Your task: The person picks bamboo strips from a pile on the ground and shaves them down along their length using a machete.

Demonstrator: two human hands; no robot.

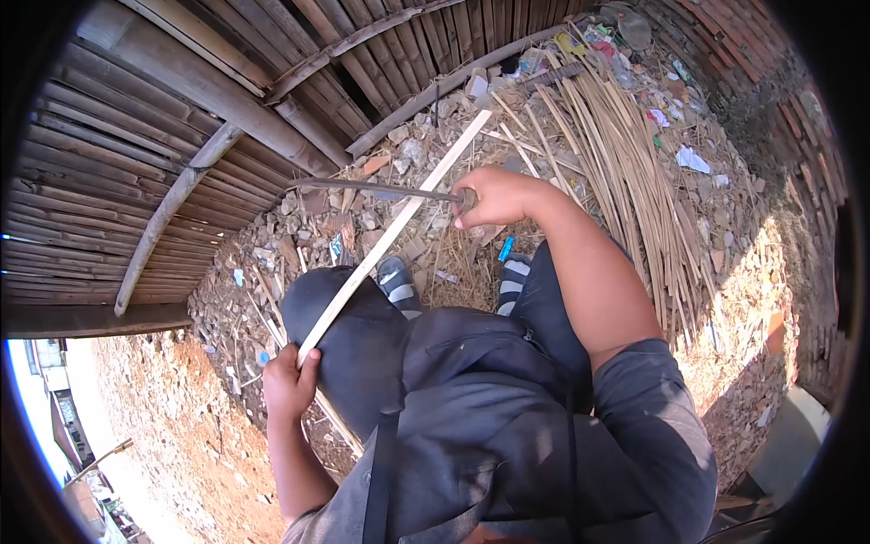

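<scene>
My left hand (292, 383) grips the lower end of a long, pale bamboo strip (381, 250) beside my left knee. The strip slants over my dark-trousered thigh and up towards the rubble. Wrapped around the handle of a long, narrow-bladed knife (362, 187) is my right hand (494, 195), held out over the ground between my feet. The knife's blade points left and crosses the strip in its upper half. The handle is mostly hidden by my fingers.
A heap of thin bamboo strips (625, 181) lies on the right. Slatted bamboo walling (109, 227) rises on the left, and a brick wall (816, 181) on the right. Rubble and litter surround my sandalled feet (397, 283). A small blue object (506, 248) sits by my right foot.
</scene>
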